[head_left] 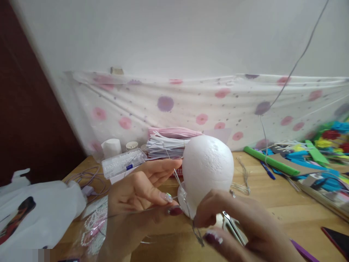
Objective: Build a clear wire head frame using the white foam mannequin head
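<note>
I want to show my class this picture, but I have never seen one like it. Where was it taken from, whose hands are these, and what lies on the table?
There is one picture, from a camera worn on a person's head, looking forward and down at their own bare hands. The left hand pinches a thin silvery wire against a white foam ball. The right hand grips the wire's lower end, with small metal pliers under its palm. They work over a wooden table. On it lie a clear plastic box of white beads, a bundle of white and pink strips, a green foam stick and a white plastic bag. A flowered cloth hangs behind.
</note>
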Motion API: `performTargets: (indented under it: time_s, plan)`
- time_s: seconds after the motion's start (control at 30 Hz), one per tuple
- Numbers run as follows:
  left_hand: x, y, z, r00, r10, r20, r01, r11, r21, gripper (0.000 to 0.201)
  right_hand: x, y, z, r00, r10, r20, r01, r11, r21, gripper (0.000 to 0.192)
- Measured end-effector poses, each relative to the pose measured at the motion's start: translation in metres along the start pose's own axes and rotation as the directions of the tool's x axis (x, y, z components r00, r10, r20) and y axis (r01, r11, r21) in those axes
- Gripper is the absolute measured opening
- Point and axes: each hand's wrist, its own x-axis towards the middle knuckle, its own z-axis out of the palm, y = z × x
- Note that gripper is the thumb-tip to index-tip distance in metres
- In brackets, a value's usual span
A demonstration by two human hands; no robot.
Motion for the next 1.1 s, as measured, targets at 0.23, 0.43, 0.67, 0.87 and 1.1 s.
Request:
performTargets:
  time_s: [0.23,0.43,0.67,0.87,1.1]
  plan:
    - [-0.004,0.008,0.007,0.994,0.038,-0.104,-0.029,0.996,0.084,0.017,-0.006,0.001,0.004,0.984,-0.058,-0.166,0.096,0.968,0.233,0.036]
    - [-0.003,0.009,0.011,0.993,0.056,-0.1,-0.047,0.995,0.092,0.014,-0.006,0.003,0.008,0.993,-0.098,-0.069,0.112,0.961,0.254,0.047]
    - [-0.003,0.006,0.011,0.991,0.063,-0.12,-0.048,0.991,0.122,0.012,-0.003,0.004,0.007,0.99,-0.127,-0.063,0.136,0.979,0.153,0.05]
    - [-0.001,0.01,0.01,0.99,0.068,-0.124,-0.05,0.989,0.141,0.021,-0.002,0.002,0.008,0.986,-0.12,-0.118,0.141,0.972,0.19,0.046]
    - [0.0,0.009,0.01,0.98,0.091,-0.174,-0.062,0.984,0.164,0.018,-0.005,0.001,0.003,0.991,-0.105,-0.079,0.12,0.967,0.223,0.057]
